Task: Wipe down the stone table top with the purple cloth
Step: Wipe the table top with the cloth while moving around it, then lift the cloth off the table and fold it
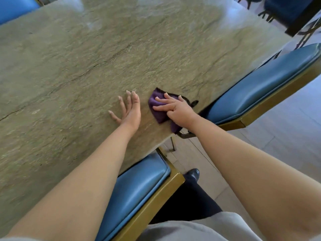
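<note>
The far end of the table (104, 49) and its left side run out of frame, and the surface there is washed with glare, so its condition cannot be read. Part of the purple cloth (157, 108) lies hidden beneath the right hand (175, 108); a dark edge of it shows beyond the knuckles and a fold hangs over the near table edge below the wrist. A blue chair seat (260, 84) at the right is partly tucked under the table, as is a second blue seat (139, 188) nearer the person; a third blue seat (13, 9) is cut off at the top left corner. One dark shoe (192, 173) shows on the floor (286, 127).

The right hand presses the cloth flat onto the stone near the table's right edge, its fingers (163, 100) extended and slightly spread across the fabric, not curled round it. The thumb cannot be made out. The left hand (130, 110) lies just beside the cloth, apart from it, palm down on bare stone, fingers straight and splayed, holding nothing.
</note>
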### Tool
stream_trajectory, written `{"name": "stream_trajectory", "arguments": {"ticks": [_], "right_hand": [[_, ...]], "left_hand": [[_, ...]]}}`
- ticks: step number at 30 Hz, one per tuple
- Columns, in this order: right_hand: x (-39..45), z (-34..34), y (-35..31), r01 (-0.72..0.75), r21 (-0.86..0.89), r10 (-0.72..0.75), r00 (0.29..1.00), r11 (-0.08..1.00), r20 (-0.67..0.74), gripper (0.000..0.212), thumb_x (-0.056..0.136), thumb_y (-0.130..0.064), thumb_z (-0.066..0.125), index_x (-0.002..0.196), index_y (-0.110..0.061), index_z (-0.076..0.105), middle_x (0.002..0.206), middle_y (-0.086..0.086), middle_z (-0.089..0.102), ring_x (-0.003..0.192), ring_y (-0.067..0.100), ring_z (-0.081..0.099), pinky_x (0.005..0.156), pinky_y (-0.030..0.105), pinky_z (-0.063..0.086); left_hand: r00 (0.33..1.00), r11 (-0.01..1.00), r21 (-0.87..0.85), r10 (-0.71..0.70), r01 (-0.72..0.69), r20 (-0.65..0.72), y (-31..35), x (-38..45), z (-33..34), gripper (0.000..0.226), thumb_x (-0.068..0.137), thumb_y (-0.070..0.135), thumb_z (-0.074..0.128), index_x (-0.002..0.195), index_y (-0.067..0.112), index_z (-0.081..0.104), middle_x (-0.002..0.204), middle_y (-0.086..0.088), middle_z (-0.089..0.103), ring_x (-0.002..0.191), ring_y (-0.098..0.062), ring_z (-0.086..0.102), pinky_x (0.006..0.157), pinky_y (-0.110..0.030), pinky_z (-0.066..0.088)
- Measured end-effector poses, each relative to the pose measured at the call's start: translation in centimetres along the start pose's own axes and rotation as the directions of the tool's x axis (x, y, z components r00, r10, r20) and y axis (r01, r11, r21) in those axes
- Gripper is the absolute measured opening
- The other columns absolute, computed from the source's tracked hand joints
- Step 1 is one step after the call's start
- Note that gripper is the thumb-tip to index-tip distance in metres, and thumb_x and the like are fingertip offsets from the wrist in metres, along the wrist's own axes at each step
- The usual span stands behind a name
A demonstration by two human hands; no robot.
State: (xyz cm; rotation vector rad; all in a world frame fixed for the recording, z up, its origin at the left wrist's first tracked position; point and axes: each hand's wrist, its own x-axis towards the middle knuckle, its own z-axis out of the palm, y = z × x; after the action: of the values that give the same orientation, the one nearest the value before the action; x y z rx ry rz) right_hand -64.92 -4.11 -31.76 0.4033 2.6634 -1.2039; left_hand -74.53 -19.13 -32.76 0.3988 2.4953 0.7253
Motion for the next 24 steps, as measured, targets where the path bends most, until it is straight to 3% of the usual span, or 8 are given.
{"name": "stream_trajectory", "arguments": {"ticks": [2, 5, 9, 11, 16, 19, 22, 24], "right_hand": [[-1.2, 0.9, -0.5, 0.054, 0.014, -0.055, 0.995, 0.998, 0.079, 0.056, 0.088, 0.004, 0.038, 0.124, -0.033, 0.062, 0.149, -0.017, 0.037, 0.145, 0.002, 0.01, 0.115, 0.031, -0.011], [-3.2, 1.5, -0.4, 0.107, 0.07, -0.115, 0.985, 0.992, 0.126, 0.055, 0.084, 0.007, 0.04, 0.113, -0.029, 0.07, 0.141, -0.015, 0.049, 0.142, -0.002, 0.019, 0.113, 0.022, -0.007], [-6.4, 1.1, 0.4, -0.016, 0.206, 0.009, 0.999, 0.978, 0.038, 0.049, 0.082, 0.008, 0.044, 0.09, -0.026, 0.078, 0.121, -0.017, 0.065, 0.128, -0.01, 0.039, 0.117, 0.02, 0.011], [-7.8, 0.8, 0.2, -0.135, 0.297, 0.134, 0.991, 0.945, 0.022, 0.049, 0.081, 0.007, 0.043, 0.078, -0.026, 0.079, 0.109, -0.018, 0.07, 0.119, -0.011, 0.048, 0.114, 0.02, 0.023], [-9.2, -2.4, -2.2, -0.383, 0.24, 0.348, 0.921, 0.892, 0.175, 0.043, 0.081, -0.002, 0.041, 0.071, -0.023, 0.078, 0.094, -0.004, 0.07, 0.092, 0.016, 0.062, 0.084, 0.029, 0.054], [-9.3, -4.1, -4.0, -0.438, 0.339, 0.4, 0.899, 0.833, 0.18, 0.044, 0.08, 0.002, 0.04, 0.074, -0.019, 0.078, 0.091, 0.004, 0.068, 0.077, 0.023, 0.061, 0.064, 0.028, 0.054], [-8.8, -5.7, -4.7, -0.327, 0.716, 0.396, 0.915, 0.617, 0.077, 0.041, 0.079, 0.007, 0.036, 0.081, -0.015, 0.07, 0.072, 0.005, 0.066, 0.056, 0.023, 0.054, 0.051, 0.025, 0.047], [-7.9, -6.7, -4.1, -0.179, 0.944, 0.382, 0.922, 0.278, 0.062, 0.032, 0.085, 0.01, 0.033, 0.087, -0.01, 0.058, 0.061, 0.004, 0.055, 0.04, 0.012, 0.041, 0.041, 0.017, 0.036]], "left_hand": [[0.999, 0.999, -0.024, 0.036, -0.037, -0.025, -0.4, -0.1, -0.1, 0.064, 0.096, 0.057, -0.003, 0.153, 0.029, 0.005, 0.162, 0.01, -0.005, 0.148, -0.014, -0.013, 0.109, -0.052, -0.027], [1.0, 0.998, -0.055, 0.013, -0.013, -0.002, -0.2, -0.1, 0.1, 0.066, 0.086, 0.075, -0.001, 0.148, 0.051, 0.006, 0.161, 0.018, -0.007, 0.148, -0.012, -0.014, 0.11, -0.063, -0.019], [0.994, 0.885, 0.452, 0.099, -0.113, 0.053, -0.2, -1.4, 1.0, 0.056, 0.087, 0.074, 0.003, 0.14, 0.061, -0.012, 0.154, 0.02, -0.029, 0.141, -0.027, -0.034, 0.099, -0.069, -0.025], [0.985, 0.833, 0.527, 0.157, -0.167, 0.066, -0.5, -1.9, 1.1, 0.059, 0.084, 0.076, 0.001, 0.138, 0.061, -0.019, 0.152, 0.022, -0.032, 0.139, -0.033, -0.036, 0.097, -0.072, -0.024], [0.986, 0.861, 0.482, 0.118, -0.16, 0.117, -0.3, -1.6, 0.6, 0.054, 0.087, 0.071, -0.004, 0.139, 0.062, -0.014, 0.153, 0.023, -0.03, 0.139, -0.031, -0.037, 0.099, -0.073, -0.023], [0.984, 0.875, 0.464, 0.07, -0.139, 0.163, 0.3, -1.6, 0.1, 0.05, 0.091, 0.066, 0.0, 0.14, 0.062, -0.012, 0.153, 0.024, -0.03, 0.139, -0.031, -0.036, 0.101, -0.073, -0.021], [0.987, 0.941, 0.33, 0.023, -0.076, 0.159, 1.7, -1.7, -0.5, 0.051, 0.099, 0.053, 0.011, 0.146, 0.052, -0.009, 0.158, 0.018, -0.016, 0.145, -0.029, -0.024, 0.106, -0.068, -0.016], [0.989, 0.993, 0.064, 0.089, -0.098, 0.122, 3.6, -2.2, -1.1, 0.052, 0.103, 0.037, 0.026, 0.153, 0.032, 0.012, 0.161, 0.007, 0.009, 0.149, -0.024, -0.004, 0.115, -0.055, -0.007]]}}
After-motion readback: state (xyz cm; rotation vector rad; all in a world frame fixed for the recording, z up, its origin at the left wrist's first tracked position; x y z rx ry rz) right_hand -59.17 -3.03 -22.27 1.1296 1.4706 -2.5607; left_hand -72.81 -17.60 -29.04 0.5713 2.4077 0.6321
